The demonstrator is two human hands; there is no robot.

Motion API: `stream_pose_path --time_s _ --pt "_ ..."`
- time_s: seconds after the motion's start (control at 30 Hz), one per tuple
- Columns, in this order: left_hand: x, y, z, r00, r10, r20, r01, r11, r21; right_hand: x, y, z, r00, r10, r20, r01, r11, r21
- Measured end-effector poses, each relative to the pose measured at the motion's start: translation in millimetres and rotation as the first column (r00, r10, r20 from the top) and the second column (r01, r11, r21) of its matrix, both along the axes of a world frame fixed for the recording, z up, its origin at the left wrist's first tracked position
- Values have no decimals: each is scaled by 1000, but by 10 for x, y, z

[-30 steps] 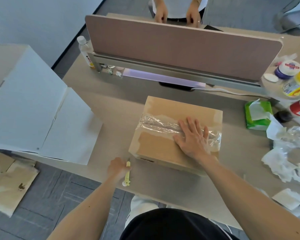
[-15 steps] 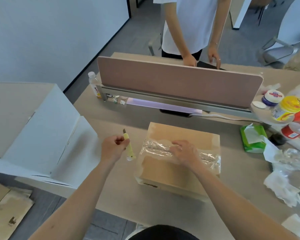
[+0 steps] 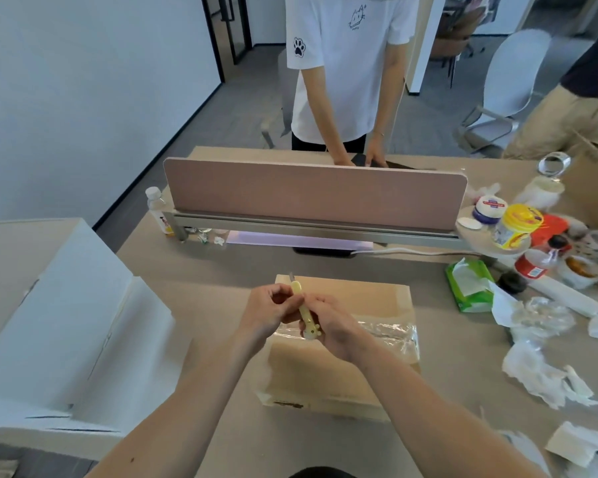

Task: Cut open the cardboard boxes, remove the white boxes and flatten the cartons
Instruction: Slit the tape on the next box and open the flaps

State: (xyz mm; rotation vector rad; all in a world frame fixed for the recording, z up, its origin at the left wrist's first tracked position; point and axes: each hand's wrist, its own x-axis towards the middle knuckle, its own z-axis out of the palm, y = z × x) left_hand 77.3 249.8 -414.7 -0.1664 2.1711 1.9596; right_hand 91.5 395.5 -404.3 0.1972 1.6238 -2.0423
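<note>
Above the taped cardboard box [image 3: 366, 294], the left hand [image 3: 273, 310] pinches the yellow knife [image 3: 304, 310] from 9 o'clock, the right hand [image 3: 334, 327] grips its handle from 3 o'clock.

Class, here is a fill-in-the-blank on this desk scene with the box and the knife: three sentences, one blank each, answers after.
1. The left hand and the right hand together hold a utility knife whose handle is ____.
2. The cardboard box under them is sealed with clear ____.
3. The green tissue pack lies to the box's ____.
Missing words: yellow; tape; right.
</note>
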Motion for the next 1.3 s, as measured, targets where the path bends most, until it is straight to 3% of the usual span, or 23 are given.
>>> stream_pose_path --time_s 0.13,0.23,0.33,0.43,0.53,0.63,0.7,1.0,1.3 --pt "-76 2 -55 997 -74 -37 71 995 -74 -38 29 -69 998 -56 -19 57 997 61" --pt "-139 -35 -82 997 -20 -78 8 988 -154 -71 95 -106 995 -89 -36 93 989 116" --pt "-217 -158 -176 991 -6 -132 -46 919 -390 -113 169 -136 993 -104 -48 109 986 124" --pt "-258 -350 -364 994 -92 -54 47 829 -557 -179 202 -188 994 -87 -66 99 971 216" --pt "-225 -503 -511 968 -248 36 228 808 -543 -240 242 -256 993 -19 -121 66 916 397" --pt "-155 -600 -594 903 -405 143 418 754 -507 -297 258 -343 955 145 -260 56 771 635" --pt "-140 -641 -650 897 -408 170 435 751 -497 -328 218 -406 916 254 -311 59 681 730" --pt "-226 -699 -729 885 -404 233 465 732 -498 -323 -2 -497 816 508 -275 19 452 892" --pt "-215 -696 -747 891 -382 246 455 753 -476 -331 -250 -541 778 574 -257 7 401 916"
